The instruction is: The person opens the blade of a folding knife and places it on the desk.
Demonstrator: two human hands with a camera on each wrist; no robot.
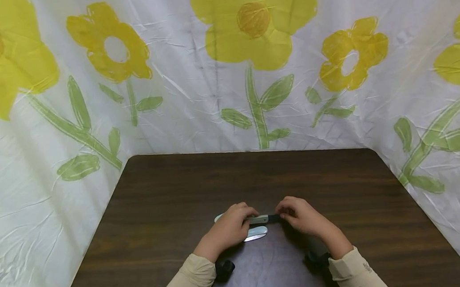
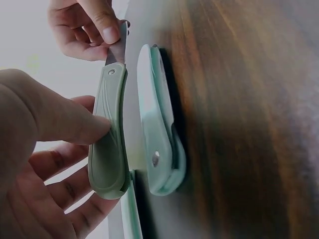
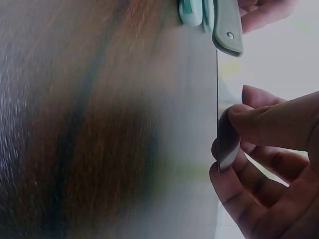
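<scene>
Knife (image 1: pixel 261 219) with a pale green handle (image 2: pixel 108 164) lies between 5 and 6 o'clock from the centre of the head view, unfolded and stretched between both hands, its handle towards 9 and its blade (image 3: pixel 230 142) towards 3. Left hand (image 1: pixel 229 226) grips the handle: the thumb presses on one face and fingers sit behind it, the remaining fingers loosely bent and slightly spread. Right hand (image 1: pixel 304 217) pinches the far end of the blade between thumb and fingertips, the other fingers curled close by. Between the two hands, a short stretch of blade shows bare next to the handle's rivet (image 2: pixel 111 72). Whether the knife touches the table (image 1: pixel 169 187) is hard to tell.

At 6 o'clock from the knife, just beside it, a mint folded knife (image 2: pixel 154 124) rests on the table, a strip of its metal showing along one side. Another pale mint piece (image 2: pixel 130 214) lies partly hidden, its end peeking out at 10 o'clock from the left hand in the head view. Both sleeves (image 1: pixel 185 280) are light beige, entering from 7 and 5 o'clock, with a black device (image 1: pixel 224 270) at the left wrist. From 9 through 12 to 3 o'clock, a white cloth (image 1: pixel 180 120) with big yellow flowers (image 1: pixel 253 22) hangs around the brown table.
</scene>
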